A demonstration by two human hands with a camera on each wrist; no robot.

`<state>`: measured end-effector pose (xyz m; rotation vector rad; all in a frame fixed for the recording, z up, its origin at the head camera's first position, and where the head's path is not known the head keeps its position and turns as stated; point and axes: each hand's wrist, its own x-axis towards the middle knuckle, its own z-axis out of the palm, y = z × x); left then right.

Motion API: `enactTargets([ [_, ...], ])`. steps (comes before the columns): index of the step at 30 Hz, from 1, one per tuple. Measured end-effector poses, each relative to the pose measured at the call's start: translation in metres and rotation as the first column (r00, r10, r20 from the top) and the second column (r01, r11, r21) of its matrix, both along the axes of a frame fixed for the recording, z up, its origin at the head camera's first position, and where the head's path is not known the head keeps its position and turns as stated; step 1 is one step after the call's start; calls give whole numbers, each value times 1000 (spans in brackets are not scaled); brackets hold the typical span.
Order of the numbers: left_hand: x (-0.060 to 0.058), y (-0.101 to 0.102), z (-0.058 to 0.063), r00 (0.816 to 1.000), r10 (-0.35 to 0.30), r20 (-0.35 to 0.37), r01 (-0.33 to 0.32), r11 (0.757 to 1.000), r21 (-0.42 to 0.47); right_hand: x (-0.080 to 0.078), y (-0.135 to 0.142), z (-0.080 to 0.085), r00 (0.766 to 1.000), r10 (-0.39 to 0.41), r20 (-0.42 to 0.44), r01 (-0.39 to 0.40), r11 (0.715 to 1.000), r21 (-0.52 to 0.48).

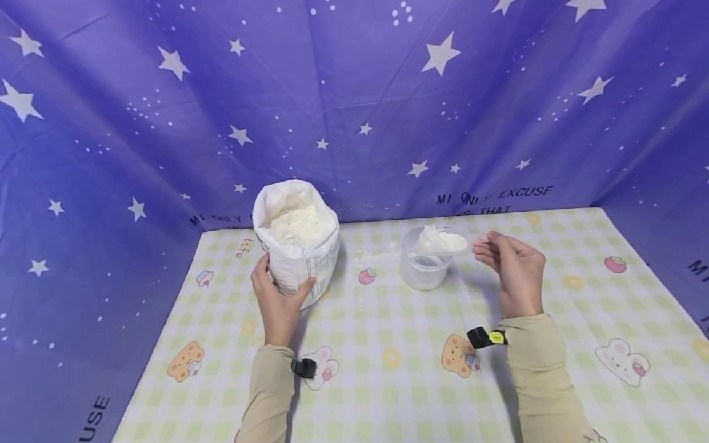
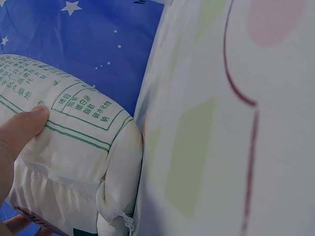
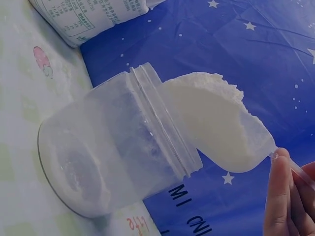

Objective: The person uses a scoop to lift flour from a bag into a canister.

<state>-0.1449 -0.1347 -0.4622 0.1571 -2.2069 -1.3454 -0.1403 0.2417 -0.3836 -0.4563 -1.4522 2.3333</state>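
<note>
My left hand (image 1: pixel 281 311) grips the lower part of a white woven bag (image 1: pixel 288 264) with green print, thumb on the front and fingers round the side. The bag stands upright with its top rolled open, full of white powder (image 1: pixel 299 226). Between thumb and fingertips my right hand (image 1: pixel 519 274) pinches the thin handle of a clear plastic scoop (image 3: pixel 216 132). The scoop holds a heap of white powder (image 1: pixel 437 239) and hangs right at the mouth of a clear plastic jar (image 1: pixel 423 282). In the right wrist view, the jar looks cloudy, with powdery traces inside.
A green-and-white checked tablecloth (image 1: pixel 388 332) with cartoon prints covers the table. Some white powder (image 1: pixel 372 257) is scattered between bag and jar. A blue star-patterned curtain (image 1: pixel 354 92) hangs right behind the table's back edge and at both sides.
</note>
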Motion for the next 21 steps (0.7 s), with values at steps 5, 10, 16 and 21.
enactTargets([
  [5,0,-1,1,1000,0,3,0,1000,-4,-2,-2,2,1000,-25,8,25,999,27],
  [10,0,-1,1,1000,-4,0,4,1000,-11,-5,-2,3,999,-47,2,47,997,65],
  [16,0,-1,1,1000,-8,-4,8,1000,-13,-9,-1,3,998,-56,-5,56,993,103],
  [21,-1,-2,0,1000,-8,-6,8,1000,-12,-13,-1,4,998,-59,-20,62,988,144],
])
